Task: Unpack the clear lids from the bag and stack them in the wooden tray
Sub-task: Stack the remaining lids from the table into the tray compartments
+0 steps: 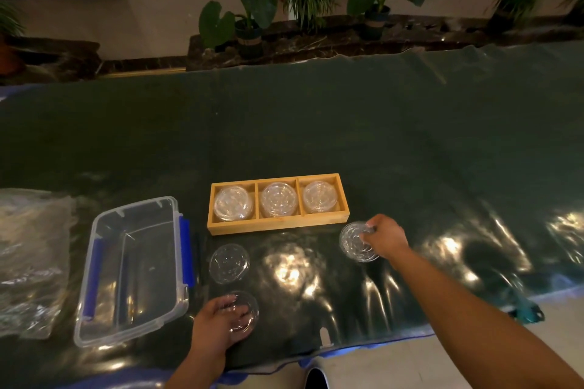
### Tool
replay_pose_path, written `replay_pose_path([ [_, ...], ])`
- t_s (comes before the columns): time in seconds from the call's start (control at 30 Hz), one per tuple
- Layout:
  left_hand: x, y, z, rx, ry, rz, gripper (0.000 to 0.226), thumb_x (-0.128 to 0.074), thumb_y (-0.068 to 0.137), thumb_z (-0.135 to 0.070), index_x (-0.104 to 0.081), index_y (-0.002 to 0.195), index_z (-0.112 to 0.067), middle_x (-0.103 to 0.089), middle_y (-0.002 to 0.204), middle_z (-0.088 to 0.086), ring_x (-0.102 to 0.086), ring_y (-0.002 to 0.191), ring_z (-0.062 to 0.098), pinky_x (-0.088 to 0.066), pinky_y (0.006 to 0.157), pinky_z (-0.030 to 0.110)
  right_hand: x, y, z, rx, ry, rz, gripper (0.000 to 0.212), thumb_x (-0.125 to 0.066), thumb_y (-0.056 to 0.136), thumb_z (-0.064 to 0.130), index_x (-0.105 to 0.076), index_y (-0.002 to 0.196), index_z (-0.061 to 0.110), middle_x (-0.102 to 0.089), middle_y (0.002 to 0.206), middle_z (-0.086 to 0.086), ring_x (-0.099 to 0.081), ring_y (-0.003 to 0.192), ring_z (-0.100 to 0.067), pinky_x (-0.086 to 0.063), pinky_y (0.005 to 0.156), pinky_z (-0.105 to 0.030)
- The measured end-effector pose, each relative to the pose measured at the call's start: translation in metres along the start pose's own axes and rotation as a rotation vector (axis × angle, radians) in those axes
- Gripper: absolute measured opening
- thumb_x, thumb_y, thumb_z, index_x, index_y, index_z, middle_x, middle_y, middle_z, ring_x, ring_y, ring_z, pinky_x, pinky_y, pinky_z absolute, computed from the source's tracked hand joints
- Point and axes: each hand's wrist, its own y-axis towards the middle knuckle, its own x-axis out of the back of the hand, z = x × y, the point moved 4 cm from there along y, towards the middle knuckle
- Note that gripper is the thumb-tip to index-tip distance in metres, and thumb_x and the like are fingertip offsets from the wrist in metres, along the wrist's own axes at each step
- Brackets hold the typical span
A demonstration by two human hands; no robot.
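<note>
Beside three-compartment wooden tray [278,226]: right hand [384,237] pinches round clear plastic lid [355,240]; left hand [218,322] grips another lid [245,309]. Stacking step; next, lift into compartment.

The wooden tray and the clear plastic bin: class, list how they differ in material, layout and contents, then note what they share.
The wooden tray is opaque light wood; the clear plastic bin is see-through with blue latches. The tray is split into three compartments; the bin is not split that way. Each tray compartment holds stacked clear lids; the bin holds no lids. Both are rectangular, open-topped and sit on the green table cover.
</note>
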Motion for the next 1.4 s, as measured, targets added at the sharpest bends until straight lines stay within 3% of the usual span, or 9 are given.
replay_pose_path([
  [0.2,0.003,0.004,0.000,0.002,0.026,-0.010,0.031,-0.053,0.093,0.017,-0.057,0.119,0.000,-0.069,0.106,0.034,-0.071,0.085,0.041,-0.063,0.059,0.040,-0.011,-0.007,0.004,0.042,-0.118,-0.010,0.046,-0.081,0.077,0.031,-0.061,0.117,0.020,-0.057,0.120,-0.010,-0.053,0.116,-0.032,-0.046,0.094,-0.035],
  [0.33,0.003,0.009,0.004,-0.021,0.026,-0.032,0.033,-0.055,0.091,0.020,-0.056,0.118,0.002,-0.069,0.102,0.035,-0.071,0.083,0.041,-0.062,0.060,0.040,-0.004,-0.021,0.011,0.046,0.033,-0.028,0.034,-0.081,0.077,0.020,-0.057,0.101,0.021,-0.054,0.109,-0.005,-0.063,0.087,-0.025,-0.049,0.073,-0.031],
  [0.43,0.003,0.009,0.004,-0.025,0.007,-0.037,0.033,-0.058,0.088,0.020,-0.057,0.116,0.003,-0.067,0.110,0.039,-0.068,0.089,0.043,-0.060,0.066,0.042,-0.006,-0.043,0.025,0.030,0.293,-0.001,0.031,-0.081,0.075,0.012,-0.057,0.092,0.020,-0.063,0.096,-0.001,-0.066,0.088,-0.023,-0.050,0.066,-0.030],
  [0.57,0.011,0.009,0.006,-0.014,-0.031,-0.041,0.033,-0.063,0.086,0.018,-0.060,0.114,0.001,-0.070,0.105,0.035,-0.071,0.082,0.042,-0.063,0.061,0.041,-0.042,-0.075,0.075,0.039,0.696,0.185,0.037,-0.079,0.076,-0.003,-0.064,0.102,0.018,-0.067,0.099,-0.007,-0.067,0.086,-0.019,-0.056,0.071,-0.030],
  [0.77,0.034,0.022,0.009,0.004,-0.112,-0.111,0.028,-0.061,0.091,0.011,-0.064,0.111,-0.008,-0.077,0.097,0.024,-0.077,0.088,0.040,-0.063,0.071,0.047,-0.130,-0.098,0.164,0.169,0.497,0.448,0.031,-0.078,0.081,0.006,-0.067,0.101,0.027,-0.064,0.106,0.007,-0.061,0.097,-0.011,-0.054,0.075,-0.024],
  [0.97,0.037,0.030,0.014,0.055,-0.139,-0.138,0.028,-0.058,0.090,0.014,-0.061,0.107,-0.007,-0.077,0.092,0.024,-0.076,0.085,0.038,-0.064,0.066,0.043,-0.168,-0.101,0.185,0.366,0.075,0.334,0.028,-0.077,0.079,0.019,-0.060,0.099,0.029,-0.055,0.096,0.013,-0.056,0.108,-0.018,-0.051,0.095,-0.035],
  [1.07,0.034,0.027,0.012,0.060,-0.133,-0.135,0.027,-0.055,0.091,0.015,-0.059,0.106,-0.007,-0.074,0.096,0.027,-0.074,0.090,0.040,-0.062,0.065,0.042,-0.175,-0.104,0.187,0.464,-0.047,0.295,0.030,-0.077,0.078,0.024,-0.061,0.102,0.030,-0.055,0.107,0.008,-0.050,0.110,-0.018,-0.049,0.095,-0.034],
  [1.3,0.039,0.031,0.011,0.090,-0.125,-0.093,0.028,-0.055,0.094,0.012,-0.059,0.112,-0.008,-0.074,0.103,0.027,-0.075,0.093,0.038,-0.063,0.062,0.041,-0.161,-0.101,0.166,0.341,0.146,0.299,0.032,-0.078,0.080,0.020,-0.057,0.104,0.023,-0.053,0.111,0.003,-0.057,0.095,-0.014,-0.045,0.080,-0.025],
  [1.4,0.042,0.031,0.011,0.071,-0.126,-0.047,0.030,-0.056,0.094,0.012,-0.059,0.117,-0.008,-0.076,0.102,0.027,-0.078,0.088,0.037,-0.064,0.067,0.043,-0.133,-0.101,0.140,0.130,0.491,0.242,0.027,-0.076,0.084,0.015,-0.057,0.103,0.021,-0.062,0.103,0.001,-0.061,0.094,-0.017,-0.052,0.075,-0.028],
])
